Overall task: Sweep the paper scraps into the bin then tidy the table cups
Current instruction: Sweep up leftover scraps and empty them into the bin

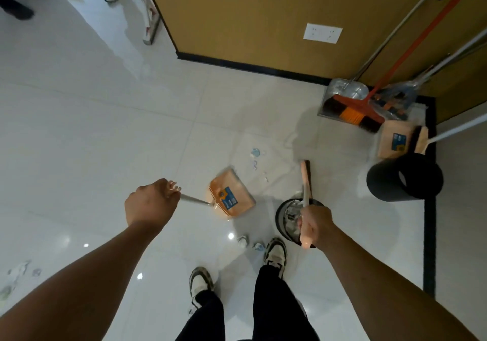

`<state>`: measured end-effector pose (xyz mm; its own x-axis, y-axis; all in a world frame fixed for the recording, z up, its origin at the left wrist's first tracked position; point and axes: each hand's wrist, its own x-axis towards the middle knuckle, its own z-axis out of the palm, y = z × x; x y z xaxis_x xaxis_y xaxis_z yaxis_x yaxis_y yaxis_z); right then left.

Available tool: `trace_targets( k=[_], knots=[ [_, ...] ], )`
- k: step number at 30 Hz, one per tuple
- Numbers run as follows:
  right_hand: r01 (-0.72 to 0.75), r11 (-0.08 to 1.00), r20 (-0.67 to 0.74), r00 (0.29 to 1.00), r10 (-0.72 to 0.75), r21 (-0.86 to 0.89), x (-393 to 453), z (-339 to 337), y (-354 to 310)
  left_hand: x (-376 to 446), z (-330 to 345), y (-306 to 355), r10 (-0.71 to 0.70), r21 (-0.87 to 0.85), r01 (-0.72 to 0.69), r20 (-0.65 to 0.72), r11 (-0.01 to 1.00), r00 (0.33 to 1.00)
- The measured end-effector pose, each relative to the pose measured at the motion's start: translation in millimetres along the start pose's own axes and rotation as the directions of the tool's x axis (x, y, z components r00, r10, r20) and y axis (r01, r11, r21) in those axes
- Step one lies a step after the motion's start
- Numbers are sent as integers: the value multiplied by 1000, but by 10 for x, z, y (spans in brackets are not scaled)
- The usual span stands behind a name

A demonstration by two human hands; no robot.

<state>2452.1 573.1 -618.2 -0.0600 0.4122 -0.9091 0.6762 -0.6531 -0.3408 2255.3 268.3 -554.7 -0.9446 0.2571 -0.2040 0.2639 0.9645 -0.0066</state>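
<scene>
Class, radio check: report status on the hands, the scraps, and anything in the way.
Left hand grips dustpan handle; right hand grips broom. Paper scraps on floor beyond dustpan, more by the shoes. Small bin under right hand. Nothing blocking.

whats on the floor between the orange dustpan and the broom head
In the head view, small paper scraps on bare white tile lie between the dustpan and the broom head.

Glossy white tiled floor (105, 135), tan wall (263, 11), black skirting (250, 67)

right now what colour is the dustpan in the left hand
Orange, with a blue label; the head view shows the dustpan clearly.
</scene>
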Motion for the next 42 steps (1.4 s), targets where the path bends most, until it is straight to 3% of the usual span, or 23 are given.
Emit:
trace_targets(
  k=[6,9,14,17,21,24,28,34,37,42],
  knots=[
    [-81,997,260,962,82,-14,-150,42,-177,-74,31,-35,-45,-13,45,-1,999,999],
    [55,981,239,971,-10,-185,-215,152,-362,-94,-5,-40,-93,-35,93,0,995,996],
    [333,815,240,939,-245,-474,-104,472,-591,-215,-38,-257,-193,-28,193,-16,981,981],
    [352,716,226,936,-270,-602,132,576,-639,-282,-2,-460,-268,-25,268,-7,963,963],
    [276,669,223,960,-167,-690,270,607,-429,-329,115,-616,-348,-69,349,20,935,937],
    [251,662,234,965,-116,-706,124,664,-83,-285,167,-650,-344,-74,347,44,935,938],
    [318,668,357,930,-84,-672,-213,787,308,-176,152,-662,-321,-100,327,73,940,944],
    [257,710,431,900,72,-655,-742,830,514,-160,147,-843,-240,-160,247,65,956,969],
    [233,797,393,919,7,-558,-960,900,813,-162,145,-1031,-207,-197,218,72,956,976],
    [257,836,276,952,-132,-484,-1247,1026,1327,-411,160,-1466,-119,-205,129,59,970,991]
  ],
)
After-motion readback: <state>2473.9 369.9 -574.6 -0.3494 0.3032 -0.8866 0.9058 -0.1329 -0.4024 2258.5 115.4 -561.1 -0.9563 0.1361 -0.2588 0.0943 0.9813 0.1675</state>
